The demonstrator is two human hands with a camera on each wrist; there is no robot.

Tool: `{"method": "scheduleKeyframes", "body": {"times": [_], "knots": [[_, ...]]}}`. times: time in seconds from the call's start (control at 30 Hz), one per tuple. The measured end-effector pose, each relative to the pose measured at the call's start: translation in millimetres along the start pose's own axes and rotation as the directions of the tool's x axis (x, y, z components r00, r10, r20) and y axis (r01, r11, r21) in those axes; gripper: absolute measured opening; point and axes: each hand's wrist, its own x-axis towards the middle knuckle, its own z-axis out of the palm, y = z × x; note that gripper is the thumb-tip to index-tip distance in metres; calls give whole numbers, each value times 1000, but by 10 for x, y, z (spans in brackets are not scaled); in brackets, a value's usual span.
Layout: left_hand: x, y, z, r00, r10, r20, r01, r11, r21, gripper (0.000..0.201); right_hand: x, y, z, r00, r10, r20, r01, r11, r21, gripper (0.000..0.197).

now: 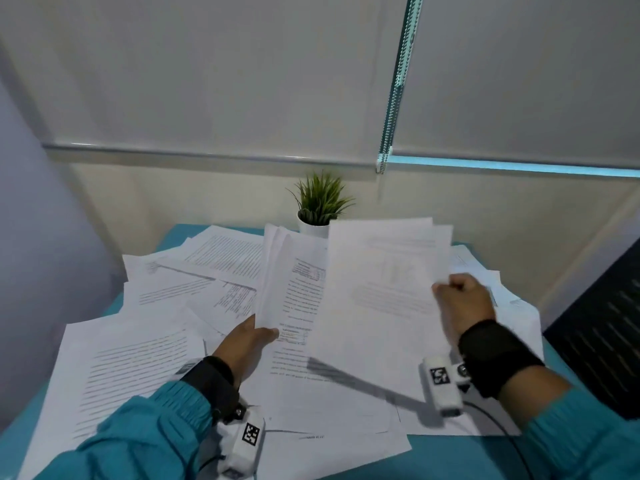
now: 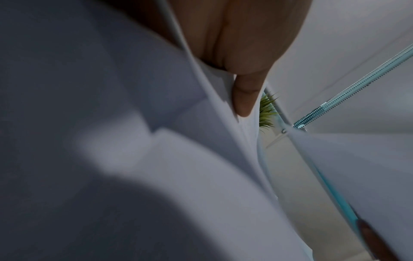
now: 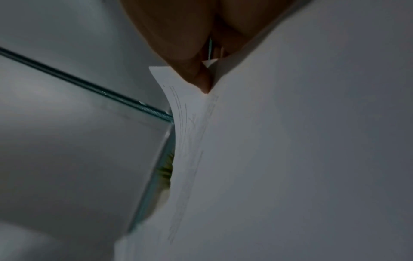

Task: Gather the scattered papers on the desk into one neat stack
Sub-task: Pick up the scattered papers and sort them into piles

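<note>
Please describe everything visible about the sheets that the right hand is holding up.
The raised sheets are a few white printed pages, faint text showing through. The right hand pinches their right edge, lifting them tilted above the scattered papers. Their top corners fan apart slightly, hiding part of the potted plant.

1. Loose papers [image 1: 145,348] lie overlapping across the counter [image 1: 460,459].
2. A potted plant [image 1: 320,206] stands at the counter's far edge, behind the papers.
3. Window blinds [image 1: 214,74] hang behind the plant.
</note>
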Motion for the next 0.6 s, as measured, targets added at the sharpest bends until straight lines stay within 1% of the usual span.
{"method": "scheduleKeyframes", "body": {"times": [0.07,0.13,0.2,0.3,0.33,0.4,0.43,0.47,0.5,0.57,0.6], "knots": [[-23,26,59,1000,4,2,-4,1000,3,55,-41,231,156,996,75,53,-73,996,-45,21],[-15,13,86,1000,7,-6,-7,1000,23,48,-63,415,296,979,164,120,-161,986,-36,36],[-6,-11,77,1000,15,-24,-15,999,37,42,-112,552,422,960,216,176,-211,976,-43,44],[-7,-30,58,999,22,-45,-18,997,75,44,-247,550,573,965,174,194,-161,984,-80,40],[-15,-27,53,997,34,-68,-25,991,131,46,-312,503,615,968,151,201,-136,987,-87,40],[-29,-28,39,994,68,-90,-41,961,273,56,-419,442,726,964,118,237,-103,992,-77,41],[-24,-38,41,992,92,-81,-61,944,324,55,-450,450,767,958,121,261,-105,992,-77,39],[-44,-26,59,993,103,-60,-77,939,336,46,-502,426,804,949,124,289,-104,991,-83,36],[-30,-43,62,995,100,-28,-87,949,304,38,-505,439,813,939,133,317,-107,989,-98,31],[-35,-42,70,998,68,-16,-63,972,227,35,-478,410,766,921,160,355,-131,986,-103,22],[-30,-37,55,998,51,-30,-45,980,193,37,-419,366,692,920,172,352,-152,985,-84,22]]}}
